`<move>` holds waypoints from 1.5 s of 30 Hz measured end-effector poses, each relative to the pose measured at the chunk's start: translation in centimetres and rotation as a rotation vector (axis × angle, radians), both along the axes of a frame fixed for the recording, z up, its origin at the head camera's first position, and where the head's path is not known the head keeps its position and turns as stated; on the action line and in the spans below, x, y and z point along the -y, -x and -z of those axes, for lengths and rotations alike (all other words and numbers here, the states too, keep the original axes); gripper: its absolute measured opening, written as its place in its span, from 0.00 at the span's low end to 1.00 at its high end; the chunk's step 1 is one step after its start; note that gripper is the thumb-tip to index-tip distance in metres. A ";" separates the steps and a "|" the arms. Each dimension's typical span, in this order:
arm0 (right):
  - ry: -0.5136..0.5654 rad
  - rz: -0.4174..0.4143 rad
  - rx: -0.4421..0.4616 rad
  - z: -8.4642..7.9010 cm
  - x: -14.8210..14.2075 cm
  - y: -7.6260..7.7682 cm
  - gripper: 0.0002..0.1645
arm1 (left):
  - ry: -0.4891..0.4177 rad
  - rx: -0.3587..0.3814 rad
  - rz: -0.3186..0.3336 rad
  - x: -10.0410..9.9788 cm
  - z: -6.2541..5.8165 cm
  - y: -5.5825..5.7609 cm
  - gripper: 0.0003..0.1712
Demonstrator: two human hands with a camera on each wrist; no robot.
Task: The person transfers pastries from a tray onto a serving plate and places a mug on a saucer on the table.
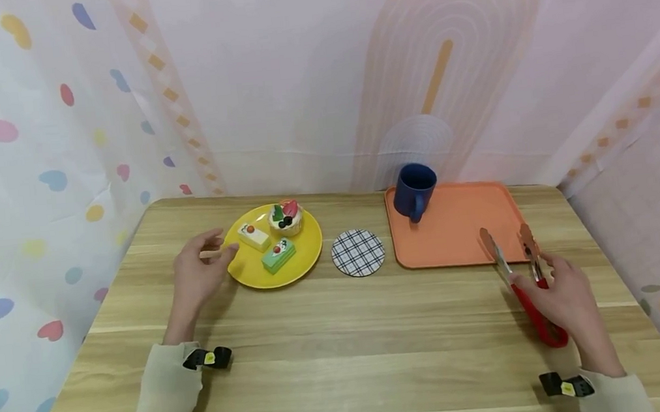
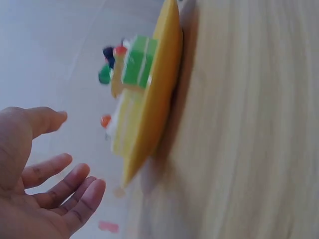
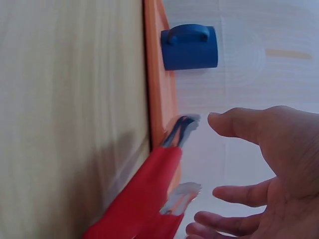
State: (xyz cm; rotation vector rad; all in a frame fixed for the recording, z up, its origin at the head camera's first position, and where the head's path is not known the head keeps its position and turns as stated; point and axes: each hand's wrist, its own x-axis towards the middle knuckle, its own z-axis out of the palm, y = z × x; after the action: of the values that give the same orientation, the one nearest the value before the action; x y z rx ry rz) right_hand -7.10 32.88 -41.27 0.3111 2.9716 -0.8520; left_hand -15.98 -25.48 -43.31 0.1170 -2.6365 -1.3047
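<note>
At the left edge of a yellow plate (image 1: 306,260), my left hand (image 1: 197,273) hovers with fingers relaxed and nothing in them. The plate bears a cream-coloured cake slice (image 1: 255,239), a green cake slice (image 1: 279,257) and a fruit-topped cupcake (image 1: 286,221). My right hand (image 1: 568,296) is over red-handled tongs (image 1: 537,319), thumb on one side and fingers on the other. In the right wrist view, a gap shows between those spread fingers and the tongs (image 3: 144,191). The tips of the tongs lie over the right front part of an orange tray (image 1: 457,244).
A dark blue mug (image 1: 414,192) stands upright at the tray's back left. Between plate and tray lies a round checked coaster (image 1: 358,253). Behind the wooden table (image 1: 343,355) hangs a patterned curtain (image 1: 284,85).
</note>
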 end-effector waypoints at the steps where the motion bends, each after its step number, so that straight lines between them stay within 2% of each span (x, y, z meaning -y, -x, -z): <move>1: 0.004 -0.006 -0.010 -0.2 0.1 0.1 0.54 | 0.003 -0.015 0.003 -0.4 -0.3 -0.1 0.33; 7: 0.022 -0.059 -0.071 -1.1 0.8 0.6 0.50 | 0.022 -0.078 0.051 -2.5 -1.4 -0.4 0.34; 14: 0.061 -0.104 -0.130 -2.1 1.9 1.5 0.47 | 0.011 -0.100 0.151 -5.2 -1.5 -0.4 0.36; 20: 0.126 -0.161 -0.150 -2.4 2.9 2.6 0.44 | -0.040 -0.062 0.243 -7.6 -1.2 -0.6 0.40; 28: 0.149 -0.230 -0.160 -2.3 4.4 4.3 0.43 | -0.039 -0.017 0.341 -10.7 -0.1 -0.9 0.43; 36: 0.234 -0.253 -0.170 -1.7 6.0 5.9 0.41 | -0.011 0.082 0.377 -13.7 0.6 -1.2 0.47; 45: 0.321 -0.234 -0.164 -0.5 7.6 7.9 0.41 | -0.039 0.171 0.369 -15.9 1.3 -0.8 0.51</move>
State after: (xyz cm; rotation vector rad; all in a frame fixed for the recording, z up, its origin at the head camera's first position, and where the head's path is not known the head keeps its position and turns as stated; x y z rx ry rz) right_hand -15.03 25.23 -40.77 -0.1207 2.8631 -1.3499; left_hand -15.20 -9.56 -44.59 -0.2792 -2.8763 -1.5157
